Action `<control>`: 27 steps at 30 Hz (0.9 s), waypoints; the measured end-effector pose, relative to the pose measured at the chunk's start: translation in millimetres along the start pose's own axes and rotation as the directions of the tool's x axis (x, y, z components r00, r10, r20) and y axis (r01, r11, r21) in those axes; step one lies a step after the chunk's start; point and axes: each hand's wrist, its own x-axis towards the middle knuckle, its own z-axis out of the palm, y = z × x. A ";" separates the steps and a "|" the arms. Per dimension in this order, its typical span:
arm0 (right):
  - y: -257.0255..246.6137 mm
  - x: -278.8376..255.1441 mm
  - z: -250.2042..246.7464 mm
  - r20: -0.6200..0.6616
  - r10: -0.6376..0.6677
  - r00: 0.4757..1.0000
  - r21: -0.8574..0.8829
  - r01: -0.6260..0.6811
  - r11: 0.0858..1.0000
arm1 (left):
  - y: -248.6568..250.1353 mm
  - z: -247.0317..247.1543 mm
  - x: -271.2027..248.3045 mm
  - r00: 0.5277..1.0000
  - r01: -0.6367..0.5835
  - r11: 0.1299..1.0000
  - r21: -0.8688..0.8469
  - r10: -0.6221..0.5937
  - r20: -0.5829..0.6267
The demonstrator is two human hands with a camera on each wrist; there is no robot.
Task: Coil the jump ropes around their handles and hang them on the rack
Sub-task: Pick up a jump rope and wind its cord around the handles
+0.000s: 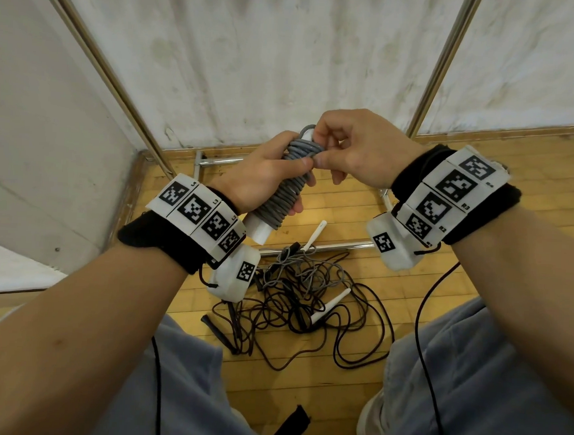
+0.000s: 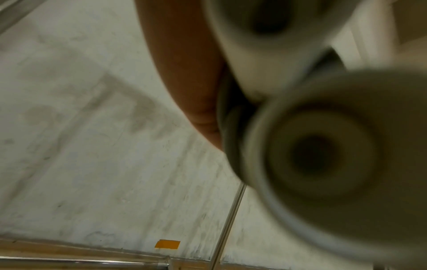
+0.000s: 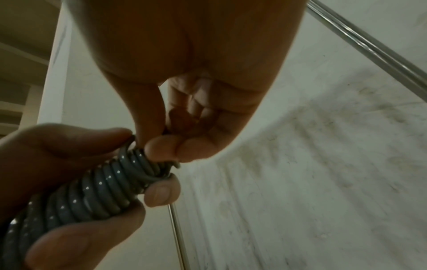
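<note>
Both hands (image 1: 264,174) grip coiled grey rope (image 1: 288,188), rack (image 1: 121,81) behind.

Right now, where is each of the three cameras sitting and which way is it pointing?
Head: above, looking down at the left hand gripping the coiled grey jump rope, the right hand pinching its top, both forearms, knees, and tangled ropes on the floor.
Left wrist: under the hand, facing the wall; blurred white handle ends and the palm edge show.
Right wrist: along the palm toward the grey coils; fingertips of both hands show.
Shared: head and right wrist both show the coil.
</note>
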 end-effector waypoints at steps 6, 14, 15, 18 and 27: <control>0.1 -1.5 11.9 -0.166 -0.069 0.984 -0.032 0.065 0.997 | 0.4 -0.2 2.1 0.991 -0.067 0.995 0.074 0.075 -0.107; -1.1 -7.0 27.0 -0.275 -0.126 0.953 -0.067 0.112 0.991 | 0.1 1.1 2.6 0.977 -0.071 0.997 -0.008 0.068 -0.202; -1.7 -6.9 27.0 -0.279 -0.133 0.951 -0.081 0.114 0.990 | 0.4 1.5 2.4 0.978 -0.073 0.997 -0.019 0.068 -0.197; -2.8 -7.3 25.6 -0.280 -0.152 0.948 -0.115 0.124 0.986 | 2.5 2.7 2.1 0.977 -0.038 0.999 -0.019 0.033 -0.210; -4.5 -5.1 18.7 -0.252 -0.124 0.960 -0.164 0.084 0.983 | 2.6 4.9 9.7 0.971 -0.024 1.000 -0.020 0.018 -0.239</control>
